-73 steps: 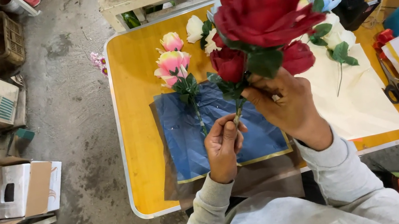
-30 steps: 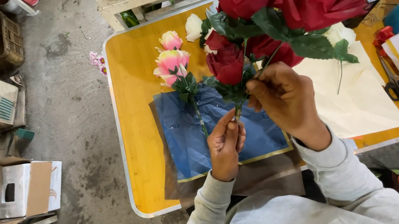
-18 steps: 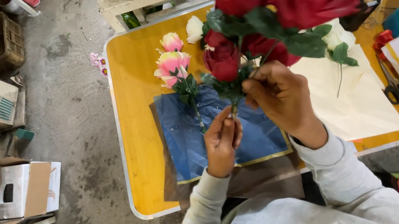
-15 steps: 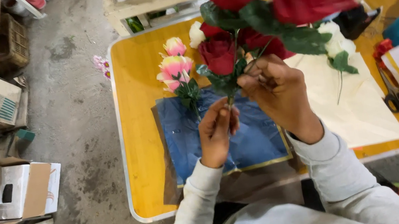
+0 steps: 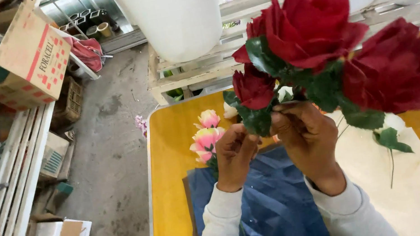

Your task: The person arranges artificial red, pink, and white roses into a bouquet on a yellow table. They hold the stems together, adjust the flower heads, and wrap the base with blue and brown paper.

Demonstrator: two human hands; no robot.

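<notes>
The red roses [image 5: 324, 53] are higher and closer now. Both the left hand [image 5: 234, 154] and right hand [image 5: 307, 138] pinch the stems with closed fingers, bunching them. Next needs a tight grip.

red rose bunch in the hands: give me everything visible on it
The red rose bunch has three deep red blooms, one large at centre, one large at right, one small at left, with dark green leaves between. Petals look like fabric, so probably artificial. It is held up above the yellow table, blooms toward the camera. The right hand and left hand pinch it just under the blooms; the stems are hidden.
</notes>
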